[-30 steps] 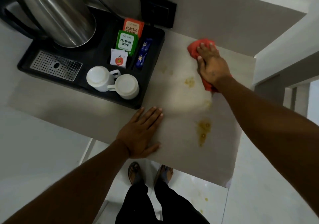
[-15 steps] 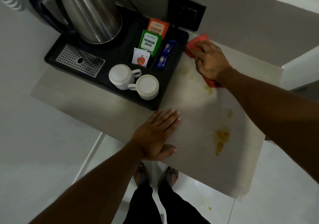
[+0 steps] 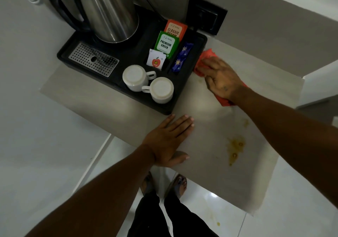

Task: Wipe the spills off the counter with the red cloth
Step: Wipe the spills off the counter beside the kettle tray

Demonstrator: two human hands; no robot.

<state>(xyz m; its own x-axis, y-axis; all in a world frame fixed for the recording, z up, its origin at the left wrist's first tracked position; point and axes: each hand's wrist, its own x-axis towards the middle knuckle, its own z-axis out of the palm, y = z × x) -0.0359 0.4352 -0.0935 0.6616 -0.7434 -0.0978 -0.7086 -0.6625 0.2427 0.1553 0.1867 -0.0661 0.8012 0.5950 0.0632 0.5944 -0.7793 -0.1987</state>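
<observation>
My right hand (image 3: 222,77) presses the red cloth (image 3: 205,55) flat on the beige counter (image 3: 210,172), right beside the black tray's right edge; most of the cloth is hidden under the palm. A yellow-brown spill (image 3: 235,148) lies near the counter's front right, with a fainter spot (image 3: 246,122) above it. My left hand (image 3: 169,141) rests flat on the counter's front edge, fingers spread, holding nothing.
A black tray (image 3: 182,105) at the back left carries a steel kettle (image 3: 108,11), two upturned white cups (image 3: 149,84), tea sachets (image 3: 167,43) and a drip grate (image 3: 93,59). A black wall socket (image 3: 206,14) sits behind. Drips mark the white floor (image 3: 218,224) by my feet.
My right hand has slid the red cloth leftward along the back of the counter to the tray's edge, over the small stain there. My left hand has stayed planted.
</observation>
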